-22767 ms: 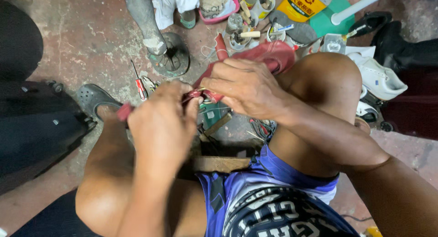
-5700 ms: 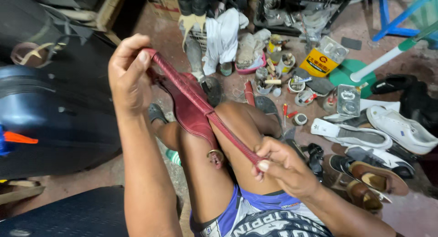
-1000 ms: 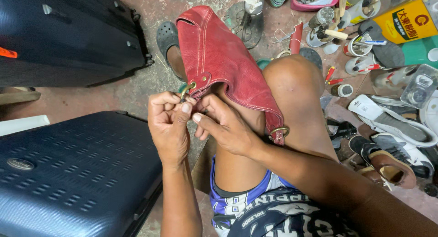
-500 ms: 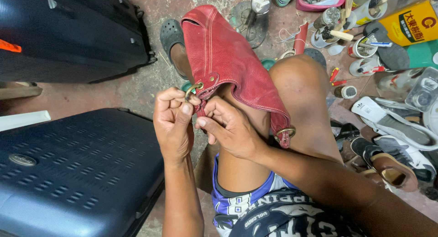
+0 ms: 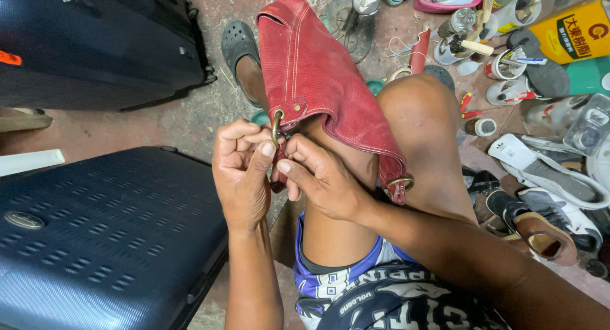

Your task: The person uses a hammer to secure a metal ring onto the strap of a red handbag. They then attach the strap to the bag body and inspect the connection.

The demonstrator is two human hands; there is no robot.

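A red leather bag (image 5: 318, 75) lies draped over my bare left knee, its mouth pointing away from me. A brass ring (image 5: 277, 121) hangs from a tab at its near left corner, and a second brass ring (image 5: 399, 185) sits at the right corner. My left hand (image 5: 243, 172) pinches the left ring with thumb and forefinger. My right hand (image 5: 318, 177) meets it from the right, fingertips on the strap end just below that ring. The strap end itself is mostly hidden by my fingers.
A dark blue hard suitcase (image 5: 95, 234) lies at my left, another black case (image 5: 95, 44) behind it. Shoes (image 5: 546, 177), small pots, tubes and a yellow glue can (image 5: 572, 31) crowd the floor at right. My foot in a grey clog (image 5: 238, 44) rests ahead.
Both hands have stayed at the bag's left ring over the last second, shifting only slightly. Several seconds earlier they held the bag's strap stretched out in the air.
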